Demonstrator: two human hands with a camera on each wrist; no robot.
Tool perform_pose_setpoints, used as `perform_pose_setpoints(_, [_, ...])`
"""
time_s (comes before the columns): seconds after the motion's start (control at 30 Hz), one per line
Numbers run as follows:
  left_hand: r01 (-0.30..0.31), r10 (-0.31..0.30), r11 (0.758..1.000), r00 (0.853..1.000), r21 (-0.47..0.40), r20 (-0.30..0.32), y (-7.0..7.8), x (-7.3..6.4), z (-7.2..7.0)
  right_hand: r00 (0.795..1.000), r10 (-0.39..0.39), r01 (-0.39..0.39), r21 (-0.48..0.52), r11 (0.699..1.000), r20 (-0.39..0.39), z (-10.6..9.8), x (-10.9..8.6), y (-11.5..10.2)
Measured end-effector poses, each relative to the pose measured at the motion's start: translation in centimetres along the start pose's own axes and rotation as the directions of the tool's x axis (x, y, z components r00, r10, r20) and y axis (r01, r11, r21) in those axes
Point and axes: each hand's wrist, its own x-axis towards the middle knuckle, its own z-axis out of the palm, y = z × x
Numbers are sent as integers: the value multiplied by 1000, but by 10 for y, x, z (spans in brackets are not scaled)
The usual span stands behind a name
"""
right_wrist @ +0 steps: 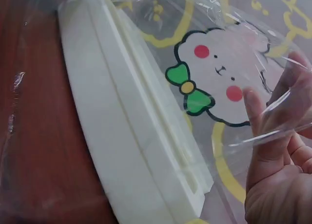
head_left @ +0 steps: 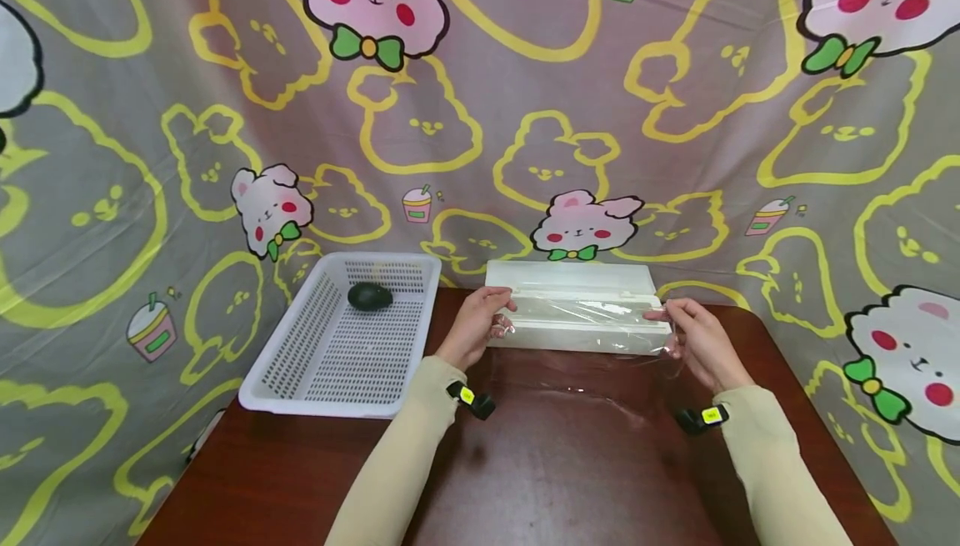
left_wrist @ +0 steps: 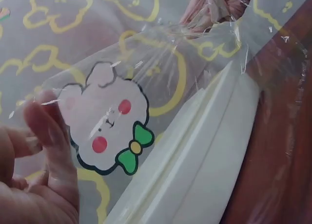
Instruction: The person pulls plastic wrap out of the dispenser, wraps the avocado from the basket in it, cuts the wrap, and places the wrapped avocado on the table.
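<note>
A sheet of clear cling film stretches between my two hands, over a long white cling film dispenser on the table. My left hand holds the film's left side, with the fingers bent close to the thumb near the dispenser's left end. At the other end, my right hand grips the right side, where the film bunches and trails below the fingers. Loose film hangs down in front of the dispenser toward the table. The right wrist view shows the dispenser's long slot beneath the film.
To the left stands a white perforated plastic basket, with a dark green avocado-like fruit inside. The brown table meets a patterned cloth hanging behind and at both sides.
</note>
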Motion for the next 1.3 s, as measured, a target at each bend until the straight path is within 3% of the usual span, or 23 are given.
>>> perform_pose_setpoints(0.2, [30, -37, 998, 991, 57, 125, -2, -27, -6, 996, 28, -19, -98, 995, 89, 0, -20, 5])
perform_pose_setpoints(0.43, [37, -61, 994, 971, 107, 231, -7, -60, -17, 972, 81, -38, -192, 981, 222, -3, -46, 5])
perform_pose_setpoints(0.57, [49, -81, 990, 966, 132, 247, -7, -74, -21, 945, 128, -66, -207, 976, 301, -9, -60, 4])
perform_pose_setpoints(0.8, [75, -123, 980, 957, 186, 263, -21, -92, -33, 851, 207, -122, -201, 972, 484, -17, -74, 23])
perform_pose_setpoints(0.9, [61, -121, 973, 955, 220, 271, -31, -98, -38, 826, 246, -148, -225, 963, 508, -20, -80, 30])
perform_pose_setpoints(1.13, [49, -130, 955, 956, 294, 262, -56, -100, -46, 800, 312, -178, -294, 939, 512, -22, -86, 51])
perform_pose_setpoints(1.3, [38, -144, 923, 957, 383, 252, -62, -99, -50, 808, 306, -139, -341, 930, 504, -23, -85, 62])
